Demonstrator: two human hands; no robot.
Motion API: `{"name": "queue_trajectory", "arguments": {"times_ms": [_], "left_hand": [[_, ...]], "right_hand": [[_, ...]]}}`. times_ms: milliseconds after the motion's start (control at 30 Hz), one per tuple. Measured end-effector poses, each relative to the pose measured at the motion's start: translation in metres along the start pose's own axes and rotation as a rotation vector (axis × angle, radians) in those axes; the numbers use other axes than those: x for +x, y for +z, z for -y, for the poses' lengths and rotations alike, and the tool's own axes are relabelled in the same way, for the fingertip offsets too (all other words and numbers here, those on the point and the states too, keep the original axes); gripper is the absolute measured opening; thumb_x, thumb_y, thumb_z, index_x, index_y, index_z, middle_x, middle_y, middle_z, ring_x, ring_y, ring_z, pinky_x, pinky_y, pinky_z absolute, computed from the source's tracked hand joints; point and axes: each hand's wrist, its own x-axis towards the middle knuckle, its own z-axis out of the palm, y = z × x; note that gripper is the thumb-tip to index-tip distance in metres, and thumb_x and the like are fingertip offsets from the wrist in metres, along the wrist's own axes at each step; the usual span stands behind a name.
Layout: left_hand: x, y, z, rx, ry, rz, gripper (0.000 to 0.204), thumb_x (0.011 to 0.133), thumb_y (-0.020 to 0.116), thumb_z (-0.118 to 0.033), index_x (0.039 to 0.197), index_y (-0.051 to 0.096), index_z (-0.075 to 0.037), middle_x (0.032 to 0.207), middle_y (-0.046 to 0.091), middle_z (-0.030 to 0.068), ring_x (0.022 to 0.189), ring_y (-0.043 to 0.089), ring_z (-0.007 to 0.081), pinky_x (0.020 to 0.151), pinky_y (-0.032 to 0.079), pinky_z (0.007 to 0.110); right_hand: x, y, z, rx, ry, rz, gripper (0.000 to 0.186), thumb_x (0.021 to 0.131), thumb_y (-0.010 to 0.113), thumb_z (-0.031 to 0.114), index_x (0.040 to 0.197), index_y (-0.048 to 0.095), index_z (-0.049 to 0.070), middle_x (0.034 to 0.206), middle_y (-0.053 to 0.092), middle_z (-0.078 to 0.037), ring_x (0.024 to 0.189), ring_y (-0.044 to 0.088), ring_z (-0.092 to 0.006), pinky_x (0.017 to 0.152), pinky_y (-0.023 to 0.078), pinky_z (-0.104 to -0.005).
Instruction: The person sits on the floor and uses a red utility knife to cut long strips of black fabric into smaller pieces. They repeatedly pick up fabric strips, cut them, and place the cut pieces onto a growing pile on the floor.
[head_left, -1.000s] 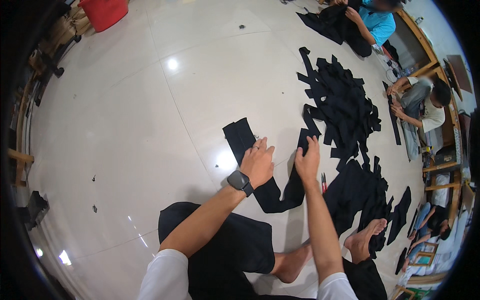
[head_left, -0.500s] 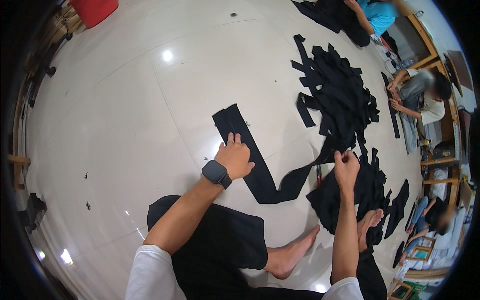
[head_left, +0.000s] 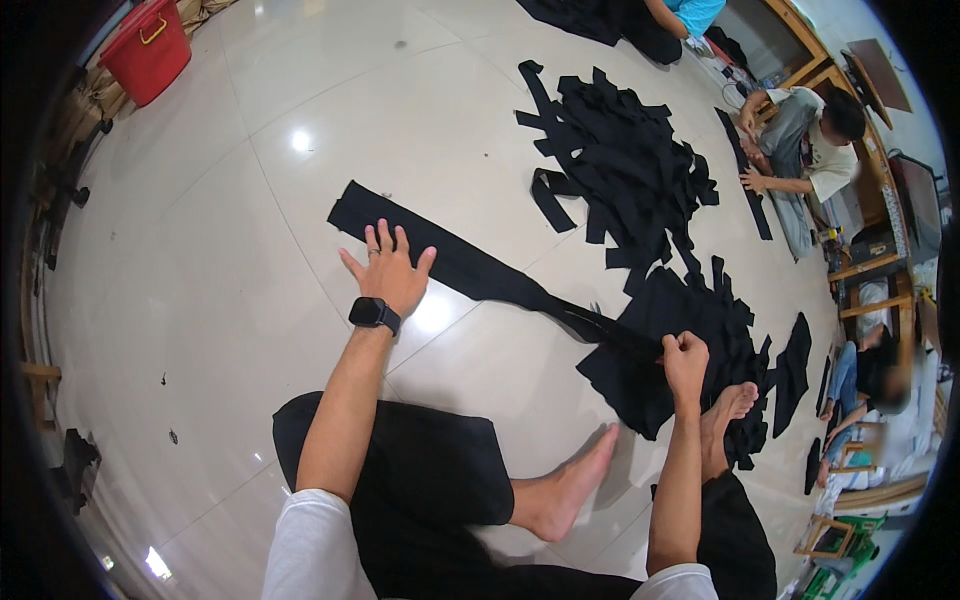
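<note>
A long black strip of fabric [head_left: 460, 262] stretches over the pale tiled floor from upper left to lower right. My left hand [head_left: 396, 272], fingers spread, lies at the strip's lower edge near its far left end; a dark watch sits on that wrist. My right hand [head_left: 684, 366] pinches the other end of the strip, above a pile of black cloth [head_left: 640, 385]. Between the hands the strip narrows and twists a little. Exactly where the pinched end stops is hidden against the black pile.
A larger heap of black fabric strips [head_left: 630, 160] lies beyond my right hand. At the right, a seated person [head_left: 815, 150] handles another black strip. A red bin [head_left: 146, 55] stands at the far left. My bare foot [head_left: 570, 490] rests between my arms.
The strip has gone from a bent, slack V to a nearly straight line. My left hand's fingers have spread. My right hand has moved slightly nearer, still pinching the end.
</note>
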Motion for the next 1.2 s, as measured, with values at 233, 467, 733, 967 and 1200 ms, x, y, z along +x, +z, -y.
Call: {"name": "queue_trajectory", "arguments": {"times_ms": [233,467,733,967,1200], "left_hand": [[0.009,-0.012,0.025,-0.013,-0.091,0.060,0.087,0.089,0.067,-0.057,0.156,0.039,-0.009,0.168,0.020,0.0159,0.157,0.015,0.0329,0.116,0.006,0.076],[0.025,-0.024,0.024,-0.004,-0.060,0.155,0.096,0.084,0.076,-0.055,0.157,0.035,-0.009,0.168,0.018,0.0181,0.156,0.014,0.0350,0.118,0.011,0.074],[0.054,-0.013,0.040,0.055,-0.012,0.238,0.110,0.078,0.081,-0.056,0.160,0.026,-0.008,0.169,0.013,0.0205,0.156,0.011,0.0406,0.116,0.020,0.072],[0.081,-0.034,0.025,0.155,0.003,0.387,0.118,0.079,0.082,-0.052,0.163,0.012,-0.010,0.170,0.008,0.0171,0.156,0.010,0.0378,0.121,0.023,0.064],[0.124,-0.006,0.048,0.220,0.020,0.305,0.113,0.085,0.072,-0.059,0.162,0.012,-0.003,0.167,0.010,0.0264,0.154,0.006,0.0478,0.125,0.025,0.049]], "right_hand": [[-0.015,-0.006,0.031,0.203,0.354,0.199,0.011,0.084,0.061,0.003,0.076,0.053,0.000,0.062,0.055,-0.005,0.050,0.060,-0.0160,0.041,0.053,-0.0296],[-0.043,0.022,0.010,-0.318,-0.189,0.199,0.039,0.078,0.085,0.029,0.090,0.064,-0.002,0.080,0.069,-0.018,0.076,0.069,-0.0367,0.073,0.055,-0.0440],[-0.117,0.070,0.019,-0.501,-0.524,0.407,0.042,0.085,0.074,0.040,0.086,0.067,-0.001,0.092,0.064,-0.015,0.090,0.064,-0.0356,0.079,0.052,-0.0461],[-0.092,0.044,0.008,0.351,0.162,0.717,0.010,0.098,0.064,0.006,0.100,0.065,-0.003,0.080,0.068,-0.003,0.066,0.061,-0.0103,0.057,0.050,-0.0273],[-0.104,0.038,0.026,0.650,0.681,1.061,0.015,0.097,0.058,-0.002,0.111,0.059,-0.007,0.098,0.070,-0.015,0.081,0.074,-0.0241,0.077,0.064,-0.0388]]}}
